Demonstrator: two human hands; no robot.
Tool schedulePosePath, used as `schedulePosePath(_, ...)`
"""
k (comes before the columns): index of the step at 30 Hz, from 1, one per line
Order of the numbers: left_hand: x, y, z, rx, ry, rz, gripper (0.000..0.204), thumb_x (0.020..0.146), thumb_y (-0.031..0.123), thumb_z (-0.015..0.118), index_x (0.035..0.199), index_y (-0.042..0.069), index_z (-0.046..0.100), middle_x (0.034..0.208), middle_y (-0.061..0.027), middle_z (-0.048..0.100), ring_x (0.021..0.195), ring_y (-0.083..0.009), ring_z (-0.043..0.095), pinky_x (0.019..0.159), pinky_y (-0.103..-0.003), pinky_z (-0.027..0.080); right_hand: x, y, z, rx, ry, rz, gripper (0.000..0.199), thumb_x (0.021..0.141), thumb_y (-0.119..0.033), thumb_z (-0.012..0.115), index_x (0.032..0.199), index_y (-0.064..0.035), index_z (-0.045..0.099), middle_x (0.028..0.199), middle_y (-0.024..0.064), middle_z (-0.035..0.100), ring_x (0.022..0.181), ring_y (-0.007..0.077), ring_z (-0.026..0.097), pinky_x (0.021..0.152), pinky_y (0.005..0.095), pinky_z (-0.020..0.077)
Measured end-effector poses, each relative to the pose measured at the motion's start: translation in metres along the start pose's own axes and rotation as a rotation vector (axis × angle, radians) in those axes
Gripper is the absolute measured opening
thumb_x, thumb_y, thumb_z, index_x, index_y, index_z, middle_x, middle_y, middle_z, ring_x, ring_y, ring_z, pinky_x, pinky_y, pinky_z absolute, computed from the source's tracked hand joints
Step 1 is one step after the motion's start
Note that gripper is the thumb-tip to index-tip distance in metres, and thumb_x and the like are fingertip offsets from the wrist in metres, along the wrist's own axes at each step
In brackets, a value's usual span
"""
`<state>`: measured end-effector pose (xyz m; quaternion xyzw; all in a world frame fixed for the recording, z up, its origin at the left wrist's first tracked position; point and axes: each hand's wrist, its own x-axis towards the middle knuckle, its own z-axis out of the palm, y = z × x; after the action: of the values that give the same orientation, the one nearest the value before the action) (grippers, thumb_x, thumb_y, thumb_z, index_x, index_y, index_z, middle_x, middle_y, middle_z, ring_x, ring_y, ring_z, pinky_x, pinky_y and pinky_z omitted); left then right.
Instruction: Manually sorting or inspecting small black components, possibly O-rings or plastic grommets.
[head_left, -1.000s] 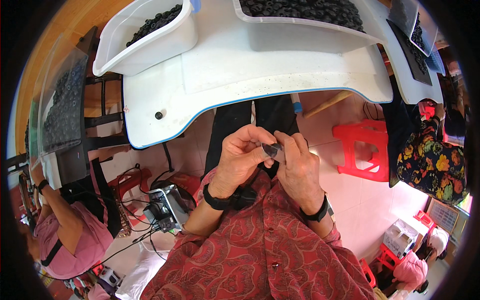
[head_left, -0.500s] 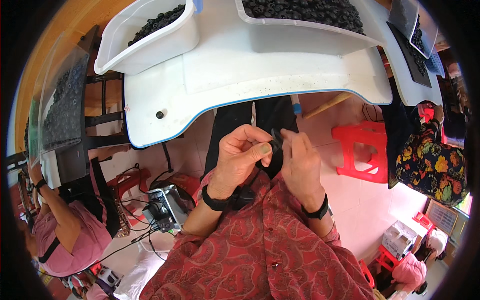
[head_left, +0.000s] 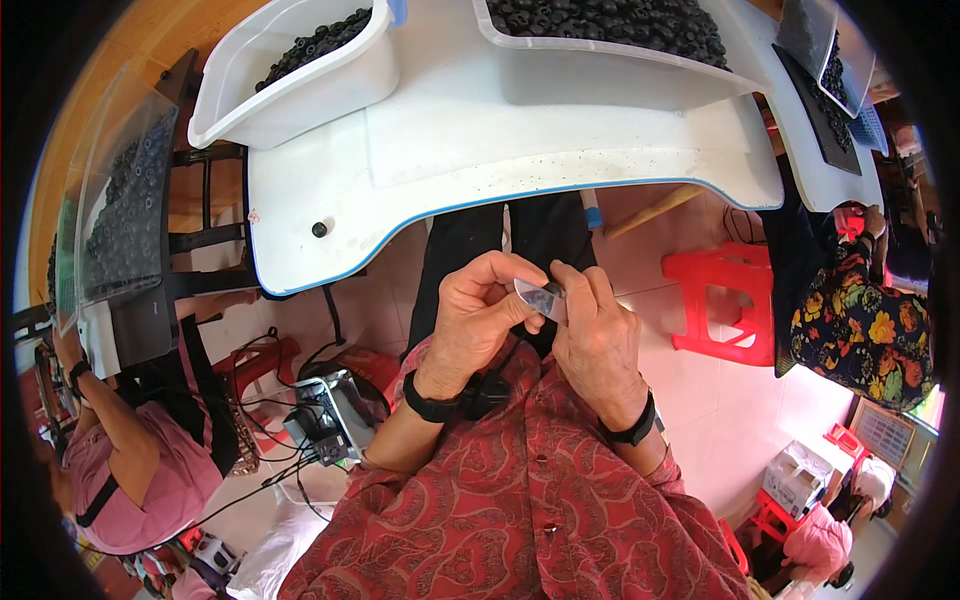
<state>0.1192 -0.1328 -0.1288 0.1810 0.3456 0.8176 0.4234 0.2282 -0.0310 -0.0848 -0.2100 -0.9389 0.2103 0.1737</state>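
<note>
Pinching from both sides, the left hand (head_left: pixel 480 320) and the right hand (head_left: pixel 600 335) hold a small clear packet (head_left: pixel 540 298) with dark contents between them, above the lap and just below the near edge of the white counter (head_left: pixel 560 140). A second ago the fingers were closed on a small dark piece with no packet showing; now the pale film is out flat between the fingertips, which suggests the piece has gone into it or that the packet is being opened or closed. Both sets of fingers are gripping the packet, the left thumb pressed on its near corner. On the counter sit a white tub (head_left: pixel 300 85) and a wide tray (head_left: pixel 620 70), both holding small black parts, with a lone black part (head_left: pixel 319 229) nearby.
</note>
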Motion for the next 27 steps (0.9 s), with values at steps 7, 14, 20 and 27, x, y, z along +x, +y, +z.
schedulePosePath(7,-0.005,0.006,0.011,-0.028,-0.084,0.009,0.011,0.086,-0.004,0.065,0.096,-0.005,0.06,0.091,-0.0112,0.063,0.067,-0.0127,0.061,0.059,-0.025,0.052,-0.002,0.031,0.02,0.094,0.059,0.102,0.02,0.084,-0.002,0.059,0.104,-0.002,0.058,0.088,0.0168,0.059,0.069,0.0374,0.061,0.058,0.0437,0.05)
schedulePosePath(14,0.0,-0.001,0.003,-0.167,0.029,-0.037,0.012,0.089,-0.001,0.063,0.101,-0.002,0.06,0.082,-0.0091,0.065,0.065,-0.0128,0.062,0.058,-0.024,0.051,-0.002,0.006,0.004,0.087,0.066,-0.004,0.032,0.076,0.001,0.064,0.108,-0.0019,0.059,0.086,0.0125,0.058,0.063,0.0315,0.062,0.054,0.0391,0.0501)
schedulePosePath(20,-0.001,-0.001,0.0,-0.211,-0.003,-0.064,0.015,0.09,0.005,0.064,0.103,-0.001,0.061,0.085,-0.0092,0.066,0.068,-0.0122,0.063,0.058,-0.023,0.053,0.001,0.0,0.003,0.05,0.059,-0.041,0.035,0.074,0.001,0.065,0.109,-0.0005,0.059,0.082,0.0105,0.055,0.058,0.0272,0.061,0.049,0.0353,0.0489)
schedulePosePath(27,-0.001,-0.002,-0.002,-0.267,-0.023,-0.089,0.016,0.089,0.006,0.065,0.103,-0.001,0.061,0.086,-0.0091,0.066,0.068,-0.0126,0.064,0.058,-0.023,0.052,0.002,-0.001,0.005,0.039,0.05,-0.037,0.034,0.074,0.001,0.064,0.108,0.0006,0.059,0.083,0.0115,0.055,0.059,0.0286,0.062,0.05,0.0361,0.0494)
